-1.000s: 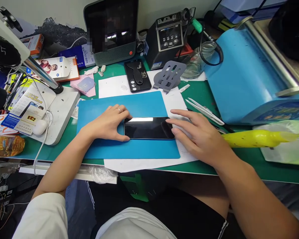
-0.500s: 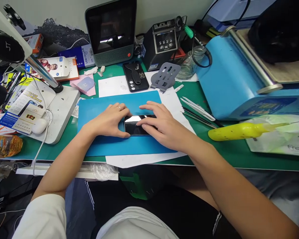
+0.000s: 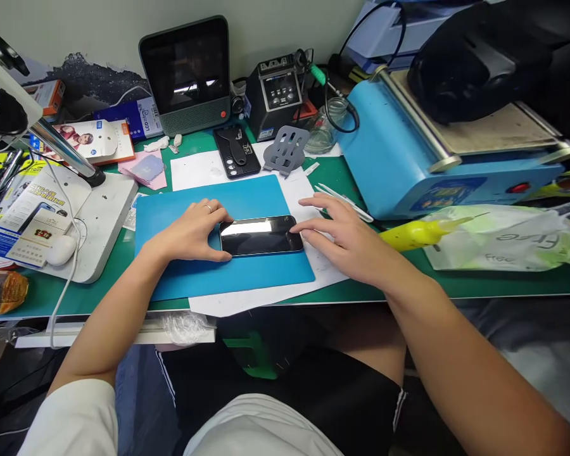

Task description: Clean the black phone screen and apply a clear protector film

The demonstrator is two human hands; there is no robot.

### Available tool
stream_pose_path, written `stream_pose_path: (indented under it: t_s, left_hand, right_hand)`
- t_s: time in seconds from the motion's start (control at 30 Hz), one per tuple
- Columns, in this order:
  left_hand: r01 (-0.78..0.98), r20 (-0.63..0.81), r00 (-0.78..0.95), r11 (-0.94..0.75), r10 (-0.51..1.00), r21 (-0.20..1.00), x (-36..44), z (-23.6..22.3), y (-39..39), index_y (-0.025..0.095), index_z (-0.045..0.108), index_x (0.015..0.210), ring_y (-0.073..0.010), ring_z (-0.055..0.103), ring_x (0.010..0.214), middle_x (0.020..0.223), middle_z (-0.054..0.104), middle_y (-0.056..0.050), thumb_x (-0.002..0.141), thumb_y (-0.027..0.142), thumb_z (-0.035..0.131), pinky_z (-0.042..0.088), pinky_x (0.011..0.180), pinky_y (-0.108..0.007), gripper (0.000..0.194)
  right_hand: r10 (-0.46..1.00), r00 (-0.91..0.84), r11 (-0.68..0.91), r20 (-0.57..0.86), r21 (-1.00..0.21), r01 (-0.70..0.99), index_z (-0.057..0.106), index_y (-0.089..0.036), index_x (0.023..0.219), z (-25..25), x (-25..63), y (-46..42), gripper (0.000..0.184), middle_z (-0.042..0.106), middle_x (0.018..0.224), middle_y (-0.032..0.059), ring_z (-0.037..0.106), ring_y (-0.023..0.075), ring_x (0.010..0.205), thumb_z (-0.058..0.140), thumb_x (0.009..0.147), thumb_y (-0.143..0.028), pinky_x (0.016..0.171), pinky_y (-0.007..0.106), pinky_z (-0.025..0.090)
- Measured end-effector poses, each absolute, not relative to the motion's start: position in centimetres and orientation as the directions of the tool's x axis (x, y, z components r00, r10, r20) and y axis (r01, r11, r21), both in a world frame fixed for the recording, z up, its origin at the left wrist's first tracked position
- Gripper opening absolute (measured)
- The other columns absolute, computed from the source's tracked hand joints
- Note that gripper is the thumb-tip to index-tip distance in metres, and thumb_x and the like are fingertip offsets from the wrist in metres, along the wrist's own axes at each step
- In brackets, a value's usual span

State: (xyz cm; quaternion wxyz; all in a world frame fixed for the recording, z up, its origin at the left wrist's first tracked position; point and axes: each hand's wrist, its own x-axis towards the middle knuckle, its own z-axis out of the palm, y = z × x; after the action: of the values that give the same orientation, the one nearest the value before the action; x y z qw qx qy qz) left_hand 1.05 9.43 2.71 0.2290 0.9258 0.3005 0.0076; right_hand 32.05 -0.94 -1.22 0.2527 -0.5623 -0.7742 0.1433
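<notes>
green tabletop [image 3: 527,285] | blue mat [image 3: 237,272] lying on it | right hand [image 3: 349,244]: fingers apart, one fingertip at right end of smartphone [image 3: 261,239] | left hand [image 3: 194,234]: thumb and forefinger clamped on left end | smartphone: screen up, on mat

The left edge cuts off the orange tub [image 3: 2,293]. At upper right, a dark object [image 3: 479,69], too dim to identify, hides part of the blue machine [image 3: 384,145]. Whether the right hand's [image 3: 344,239] index fingertip touches the phone [image 3: 259,239] is unclear.
</notes>
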Motion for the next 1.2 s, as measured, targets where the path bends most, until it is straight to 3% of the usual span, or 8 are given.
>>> stream_pose_path:
  t_s: [0.17,0.37,0.67,0.8,1.0,1.2]
  left_hand:
    - [0.562,-0.131,0.813,-0.706,0.567,0.432,1.0,2.8,9.4,0.02,0.062,0.128,-0.031,0.053,0.11,0.118,0.059,-0.008,0.079,0.059,0.078,0.04,0.098,-0.043,0.064]
    - [0.552,-0.12,0.82,-0.717,0.56,0.425,1.0,2.7,9.4,0.021,0.062,0.128,-0.0308,0.054,0.11,0.119,0.06,-0.008,0.08,0.058,0.077,0.041,0.098,-0.043,0.063]
    - [0.539,-0.103,0.827,-0.728,0.552,0.424,1.0,2.4,9.3,0.02,0.061,0.126,-0.0305,0.054,0.111,0.12,0.06,-0.009,0.08,0.055,0.079,0.04,0.099,-0.042,0.061]
    - [0.531,-0.104,0.832,-0.727,0.545,0.436,1.0,2.4,9.2,0.02,0.062,0.126,-0.0303,0.054,0.11,0.121,0.06,-0.009,0.081,0.057,0.077,0.039,0.099,-0.042,0.06]
    - [0.546,-0.144,0.827,-0.717,0.543,0.434,0.7,3.5,9.1,0.019,0.061,0.133,-0.0312,0.055,0.115,0.125,0.061,-0.011,0.088,0.06,0.068,0.042,0.1,-0.044,0.061]
    - [0.662,-0.025,0.736,-0.71,0.677,0.241,-0.5,5.8,8.8,0.018,0.063,0.128,-0.031,0.058,0.116,0.123,0.065,-0.014,0.103,0.037,0.046,0.046,0.1,-0.045,0.036]
  right_hand:
    - [0.947,-0.227,0.315,0.226,-0.526,0.79,0.08,-0.025,0.1,-1.0,31.9,-1.0,0.035,0.06,0.147,0.0132,0.048,0.0383,0.147,0.047,0.103,-0.035,0.123,0.066,0.038]
    - [0.946,-0.277,0.324,0.171,-0.565,0.759,0.079,-0.025,0.104,-0.4,29.0,-0.2,0.035,0.056,0.154,0.0115,0.041,0.0381,0.153,0.046,0.104,-0.034,0.124,0.068,0.037]
    - [0.907,-0.39,0.408,0.16,-0.559,0.722,0.08,-0.024,0.109,-0.3,26.5,1.5,0.04,0.052,0.16,0.0102,0.033,0.038,0.159,0.044,0.096,-0.013,0.126,0.071,0.033]
    - [0.919,-0.32,0.394,0.229,-0.544,0.741,0.08,-0.025,0.107,-0.8,28.7,1.3,0.038,0.056,0.155,0.0111,0.045,0.0371,0.151,0.044,0.096,-0.015,0.123,0.068,0.038]
    - [0.927,-0.12,0.34,0.355,-0.664,0.666,0.076,-0.028,0.118,-2.9,30.3,0.5,0.033,0.069,0.137,0.0109,0.065,0.0324,0.13,0.047,0.103,-0.029,0.113,0.061,0.051]
    - [0.915,-0.099,0.364,0.391,-0.693,0.622,0.076,-0.027,0.123,-3.7,30.2,0.7,0.036,0.073,0.129,0.0116,0.067,0.0329,0.125,0.047,0.104,-0.036,0.112,0.06,0.052]
